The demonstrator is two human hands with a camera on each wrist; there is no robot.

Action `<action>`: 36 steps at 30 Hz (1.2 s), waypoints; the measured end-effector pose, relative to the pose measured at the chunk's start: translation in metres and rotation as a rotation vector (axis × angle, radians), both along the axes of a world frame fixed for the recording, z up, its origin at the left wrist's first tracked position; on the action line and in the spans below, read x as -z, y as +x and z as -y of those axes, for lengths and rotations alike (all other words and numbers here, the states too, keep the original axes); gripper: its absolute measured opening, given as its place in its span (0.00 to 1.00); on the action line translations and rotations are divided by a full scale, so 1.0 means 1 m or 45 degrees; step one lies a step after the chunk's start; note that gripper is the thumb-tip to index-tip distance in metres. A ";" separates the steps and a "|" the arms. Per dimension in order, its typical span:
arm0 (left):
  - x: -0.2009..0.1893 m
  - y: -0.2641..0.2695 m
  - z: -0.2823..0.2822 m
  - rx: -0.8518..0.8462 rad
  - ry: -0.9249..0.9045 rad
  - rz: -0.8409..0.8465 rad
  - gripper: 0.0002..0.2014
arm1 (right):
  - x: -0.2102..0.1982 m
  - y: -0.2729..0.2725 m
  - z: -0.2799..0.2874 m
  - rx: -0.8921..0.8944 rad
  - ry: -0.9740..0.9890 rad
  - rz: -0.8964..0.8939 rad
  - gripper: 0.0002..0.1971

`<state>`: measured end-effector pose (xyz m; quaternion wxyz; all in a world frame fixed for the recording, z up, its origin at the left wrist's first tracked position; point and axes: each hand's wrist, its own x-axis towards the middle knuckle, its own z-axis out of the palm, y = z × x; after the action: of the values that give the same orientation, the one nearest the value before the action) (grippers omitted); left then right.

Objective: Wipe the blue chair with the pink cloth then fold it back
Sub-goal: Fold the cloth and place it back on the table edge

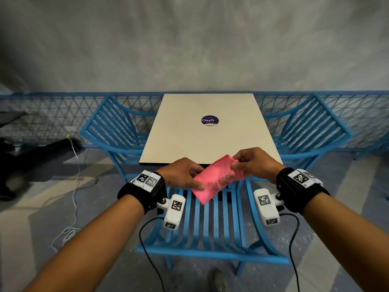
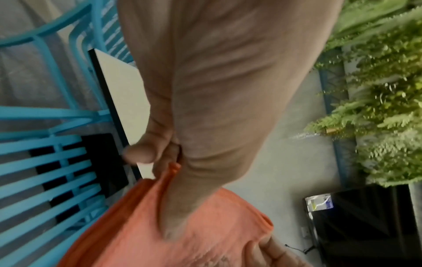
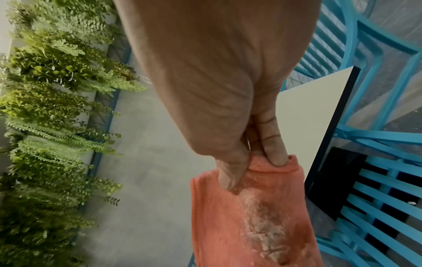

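Observation:
The pink cloth (image 1: 214, 178) is held folded in the air over the blue slatted chair (image 1: 210, 226) and the near edge of the table. My left hand (image 1: 187, 175) pinches its lower left end; in the left wrist view the thumb (image 2: 182, 207) lies on top of the cloth (image 2: 194, 240). My right hand (image 1: 250, 163) pinches the upper right end, thumb (image 3: 230, 173) on top and fingers behind the cloth (image 3: 251, 216). A pale dusty patch (image 3: 258, 222) marks the cloth's upper face.
A beige square table (image 1: 208, 131) with a round purple sticker (image 1: 209, 120) stands just beyond the chair. Blue chairs flank it left (image 1: 113, 131) and right (image 1: 305, 131). A blue lattice railing (image 1: 42, 114) runs behind. White cable (image 1: 73, 186) and dark equipment (image 1: 31, 157) lie on the floor, left.

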<state>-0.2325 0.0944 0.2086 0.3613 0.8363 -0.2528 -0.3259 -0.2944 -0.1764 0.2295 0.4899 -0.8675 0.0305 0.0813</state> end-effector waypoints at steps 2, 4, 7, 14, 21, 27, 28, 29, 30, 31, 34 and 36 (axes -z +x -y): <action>0.000 0.017 0.012 -0.018 0.128 0.140 0.16 | 0.005 0.018 0.009 0.005 -0.011 0.005 0.04; 0.000 0.034 0.020 -0.058 0.220 0.258 0.13 | 0.013 0.034 0.018 -0.003 -0.053 0.014 0.05; 0.003 0.063 0.037 -0.097 0.269 0.384 0.14 | 0.025 0.063 0.034 -0.023 -0.150 0.006 0.05; 0.032 0.132 0.076 -0.007 0.477 0.473 0.15 | 0.060 0.130 0.059 -0.007 -0.323 -0.063 0.08; 0.069 0.182 0.102 -0.043 0.584 0.532 0.18 | 0.119 0.184 0.071 0.077 -0.386 -0.059 0.06; 0.100 0.226 0.124 -0.086 0.600 0.423 0.15 | 0.166 0.230 0.077 0.180 -0.361 -0.069 0.06; 0.104 0.233 0.128 -0.101 0.599 0.437 0.15 | 0.171 0.238 0.077 0.195 -0.356 -0.065 0.06; 0.109 0.240 0.131 -0.126 0.592 0.453 0.14 | 0.175 0.245 0.078 0.212 -0.353 -0.054 0.06; 0.113 0.247 0.135 -0.161 0.582 0.472 0.14 | 0.179 0.253 0.078 0.235 -0.347 -0.037 0.06; 0.120 0.253 0.138 -0.204 0.564 0.512 0.13 | 0.184 0.260 0.079 0.266 -0.336 -0.014 0.07; 0.146 0.264 0.145 -0.342 0.501 0.640 0.09 | 0.202 0.276 0.081 0.341 -0.327 0.062 0.09; 0.168 0.262 0.150 -0.384 0.480 0.692 0.08 | 0.216 0.282 0.081 0.354 -0.338 0.090 0.09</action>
<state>0.0295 -0.0551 0.0410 0.1643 0.9722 -0.1489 -0.0757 -0.0127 -0.2577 0.0130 0.3783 -0.9143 0.1434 -0.0226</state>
